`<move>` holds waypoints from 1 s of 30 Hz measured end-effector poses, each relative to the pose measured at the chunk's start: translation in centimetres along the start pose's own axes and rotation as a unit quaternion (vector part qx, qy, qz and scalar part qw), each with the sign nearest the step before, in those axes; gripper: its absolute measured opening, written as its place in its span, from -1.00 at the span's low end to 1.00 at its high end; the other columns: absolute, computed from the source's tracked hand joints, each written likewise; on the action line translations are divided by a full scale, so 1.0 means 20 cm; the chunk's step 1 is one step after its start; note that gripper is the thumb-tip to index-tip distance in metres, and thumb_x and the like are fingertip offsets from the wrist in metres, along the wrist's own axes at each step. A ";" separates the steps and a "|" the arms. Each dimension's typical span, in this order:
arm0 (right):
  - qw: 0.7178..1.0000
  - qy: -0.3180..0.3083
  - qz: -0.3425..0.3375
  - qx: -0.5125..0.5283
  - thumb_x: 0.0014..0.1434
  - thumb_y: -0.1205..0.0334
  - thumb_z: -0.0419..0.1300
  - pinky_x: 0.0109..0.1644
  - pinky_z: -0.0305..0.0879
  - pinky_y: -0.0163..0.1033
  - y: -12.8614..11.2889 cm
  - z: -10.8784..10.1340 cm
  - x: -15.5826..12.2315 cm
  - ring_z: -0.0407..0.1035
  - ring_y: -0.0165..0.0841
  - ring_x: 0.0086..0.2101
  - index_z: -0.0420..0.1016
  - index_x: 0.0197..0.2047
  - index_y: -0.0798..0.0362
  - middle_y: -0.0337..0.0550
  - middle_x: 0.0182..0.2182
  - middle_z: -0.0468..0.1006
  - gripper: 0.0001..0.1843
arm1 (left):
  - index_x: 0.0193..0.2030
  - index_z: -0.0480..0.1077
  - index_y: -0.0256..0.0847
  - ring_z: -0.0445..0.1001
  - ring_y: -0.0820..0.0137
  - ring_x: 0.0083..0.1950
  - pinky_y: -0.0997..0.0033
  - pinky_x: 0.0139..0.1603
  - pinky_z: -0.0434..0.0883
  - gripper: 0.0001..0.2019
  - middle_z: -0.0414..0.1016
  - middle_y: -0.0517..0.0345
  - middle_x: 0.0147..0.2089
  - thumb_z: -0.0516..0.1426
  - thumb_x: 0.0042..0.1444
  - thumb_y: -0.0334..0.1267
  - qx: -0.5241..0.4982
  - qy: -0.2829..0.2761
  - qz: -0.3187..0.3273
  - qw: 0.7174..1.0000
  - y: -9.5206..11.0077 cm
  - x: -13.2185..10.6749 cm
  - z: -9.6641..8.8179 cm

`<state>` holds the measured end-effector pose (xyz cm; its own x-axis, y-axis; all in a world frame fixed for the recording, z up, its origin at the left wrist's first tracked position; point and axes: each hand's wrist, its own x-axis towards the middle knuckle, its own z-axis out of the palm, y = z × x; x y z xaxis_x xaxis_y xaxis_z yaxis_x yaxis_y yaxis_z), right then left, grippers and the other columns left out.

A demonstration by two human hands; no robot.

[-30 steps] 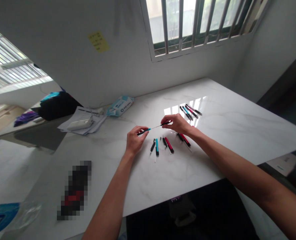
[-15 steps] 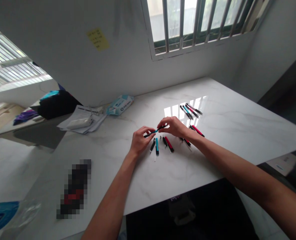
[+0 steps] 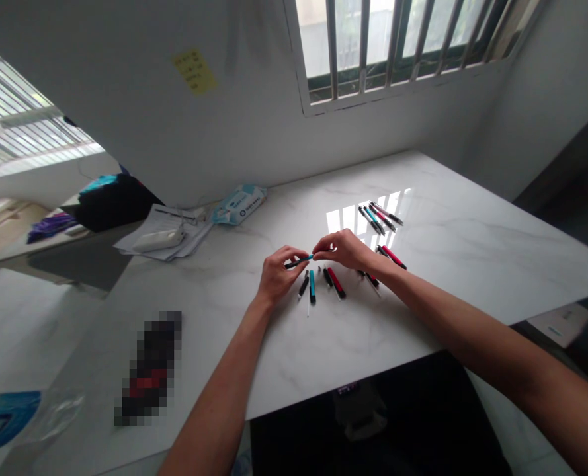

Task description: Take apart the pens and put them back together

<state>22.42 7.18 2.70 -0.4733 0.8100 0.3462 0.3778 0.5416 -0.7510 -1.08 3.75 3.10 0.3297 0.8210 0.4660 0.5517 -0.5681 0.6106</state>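
Observation:
Both hands meet over the white marble table, each pinching one end of a thin teal-and-black pen. My left hand grips its black left end. My right hand is closed on the right end, which its fingers hide. Just below the hands lie loose pen parts: a black piece, a teal barrel, a red barrel and a red-and-black pen by my right wrist. Several whole pens lie grouped farther back.
A wet-wipes pack and papers with a white object sit at the back left near the wall. A blurred dark bottle and a blue packet lie at the front left. The table's front edge runs below my forearms.
My hands have come closer together, shortening the visible length of the pen between them; the thin refill section seen a second ago is now covered.

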 end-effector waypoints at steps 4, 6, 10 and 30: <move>1.000 0.000 0.013 0.018 0.34 0.13 0.38 -0.21 0.32 -0.28 0.00 0.00 -0.01 0.49 -0.40 -0.41 0.78 -0.13 0.04 -0.18 -0.41 0.73 -0.82 | -0.15 0.65 -0.10 0.57 0.35 -0.21 0.32 -0.14 0.54 -0.93 0.68 0.12 -0.15 0.34 0.24 -0.24 0.002 0.000 0.004 1.000 0.00 0.00 0.01; 0.999 0.000 0.021 0.035 0.35 0.14 0.37 -0.20 0.33 -0.28 0.00 0.00 -0.01 0.50 -0.42 -0.42 0.75 -0.09 0.05 -0.21 -0.45 0.71 -0.81 | -0.15 0.66 -0.09 0.57 0.35 -0.21 0.31 -0.13 0.54 -0.93 0.68 0.12 -0.15 0.34 0.25 -0.24 0.005 0.000 0.004 1.000 0.00 0.00 0.01; 0.998 -0.003 0.027 0.061 0.37 0.09 0.35 -0.21 0.34 -0.26 0.02 0.01 -0.02 0.50 -0.42 -0.43 0.68 -0.11 0.06 -0.20 -0.43 0.71 -0.79 | -0.15 0.65 -0.11 0.57 0.35 -0.21 0.31 -0.13 0.54 -0.93 0.67 0.12 -0.16 0.33 0.25 -0.24 0.007 -0.001 0.005 1.000 0.01 0.01 0.01; 0.995 -0.017 0.024 0.094 0.37 -0.04 0.31 -0.19 0.46 -0.21 0.01 -0.05 -0.03 0.57 -0.34 -0.32 0.60 0.05 0.04 -0.13 -0.31 0.72 -0.64 | 0.02 0.67 -0.04 0.62 0.33 -0.09 0.33 -0.03 0.57 -0.79 0.65 0.10 -0.07 0.23 0.33 -0.27 -0.009 -0.013 0.025 1.000 0.00 0.02 0.01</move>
<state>23.47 7.03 2.93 -0.4867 0.8240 0.2900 0.2471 0.4483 -0.8591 -0.87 4.06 3.12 0.3761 0.7930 0.4792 0.5202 -0.6087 0.5991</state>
